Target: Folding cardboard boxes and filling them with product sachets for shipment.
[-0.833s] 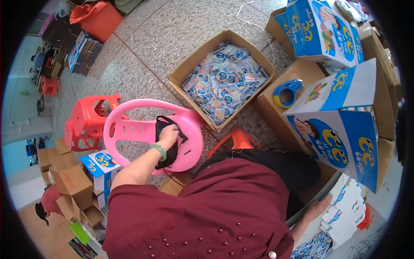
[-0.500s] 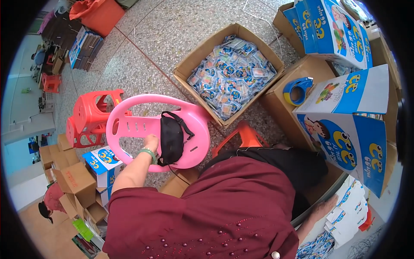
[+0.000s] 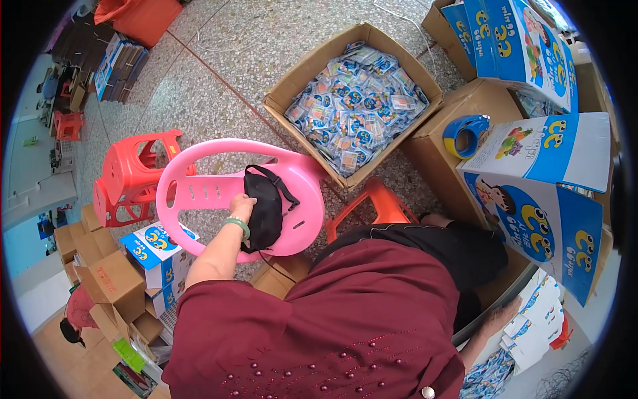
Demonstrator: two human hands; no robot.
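A black waist bag with a strap and buckle lies on the pink plastic chair at my left. My left hand, a green bangle on its wrist, has its fingers curled closed at the bag's left edge. Down at the lower right, my right hand reaches out beside a stack of white and blue printed cardboard pieces. Its fingers look stretched out, small and partly shaded. Below that hand lies a heap of small blue packets.
An open carton full of small clear-and-blue packets stands ahead. Printed blue-white boxes and a tape roll on a brown carton crowd the right. Red stools and brown cartons stand left; another red stool is near my legs.
My left hand has shifted slightly right and up, onto the edge of the waist bag. The whole view has tilted a little. My right hand has barely moved.
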